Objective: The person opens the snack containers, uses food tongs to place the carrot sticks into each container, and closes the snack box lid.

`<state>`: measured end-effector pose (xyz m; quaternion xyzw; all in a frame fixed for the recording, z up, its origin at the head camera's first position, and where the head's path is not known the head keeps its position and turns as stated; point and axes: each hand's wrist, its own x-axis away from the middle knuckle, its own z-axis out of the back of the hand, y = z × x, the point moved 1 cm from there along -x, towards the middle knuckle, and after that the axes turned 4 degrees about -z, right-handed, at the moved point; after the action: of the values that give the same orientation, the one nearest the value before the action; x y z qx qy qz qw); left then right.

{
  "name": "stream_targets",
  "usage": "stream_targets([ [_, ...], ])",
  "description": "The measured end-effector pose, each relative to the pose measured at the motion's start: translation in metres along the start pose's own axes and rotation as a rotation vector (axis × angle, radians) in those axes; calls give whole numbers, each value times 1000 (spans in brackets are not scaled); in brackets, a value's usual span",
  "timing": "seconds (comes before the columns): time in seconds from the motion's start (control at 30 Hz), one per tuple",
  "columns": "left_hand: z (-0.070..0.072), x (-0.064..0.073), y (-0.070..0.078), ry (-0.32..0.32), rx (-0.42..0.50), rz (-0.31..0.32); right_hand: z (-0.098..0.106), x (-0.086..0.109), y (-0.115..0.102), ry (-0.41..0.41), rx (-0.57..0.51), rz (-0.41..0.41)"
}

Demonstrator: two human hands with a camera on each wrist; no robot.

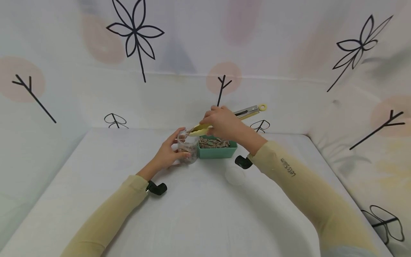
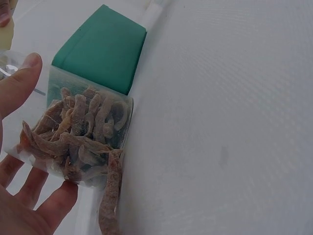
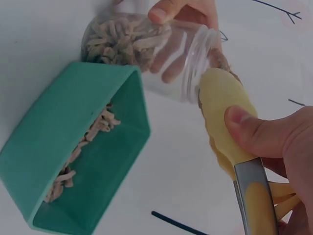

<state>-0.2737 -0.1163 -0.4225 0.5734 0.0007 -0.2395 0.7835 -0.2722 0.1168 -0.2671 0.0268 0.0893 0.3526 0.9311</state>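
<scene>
the tong tips are hidden at the mouth of the clear jar (image 1: 188, 145), so whether they carry a strip is hard to make out. landmark is the teal tub (image 1: 217, 149) on the white counter (image 1: 205, 200): the jar stands touching the tub's left side, part full of brownish dried strips (image 2: 80, 132), with more strips lying in the tub. the left hand (image 1: 167, 154) wraps its grip round the jar, thumb up near the rim. the right hand (image 1: 223, 123) hovers over the tub, fingers closed on yellow tongs (image 1: 224, 120), whose yellow paddle end (image 3: 222, 105) meets the jar's rim.
</scene>
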Motion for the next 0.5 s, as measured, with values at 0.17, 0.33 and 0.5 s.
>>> stream_targets([
  [0.17,0,0,-1,2,-15,-1,3,-2,-7,-27,42,3],
  [0.33,0,0,-2,4,-21,5,5,-1,-9,-24,51,10],
  [0.5,0,-1,-2,3,-7,1,6,-2,-11,3,61,33],
])
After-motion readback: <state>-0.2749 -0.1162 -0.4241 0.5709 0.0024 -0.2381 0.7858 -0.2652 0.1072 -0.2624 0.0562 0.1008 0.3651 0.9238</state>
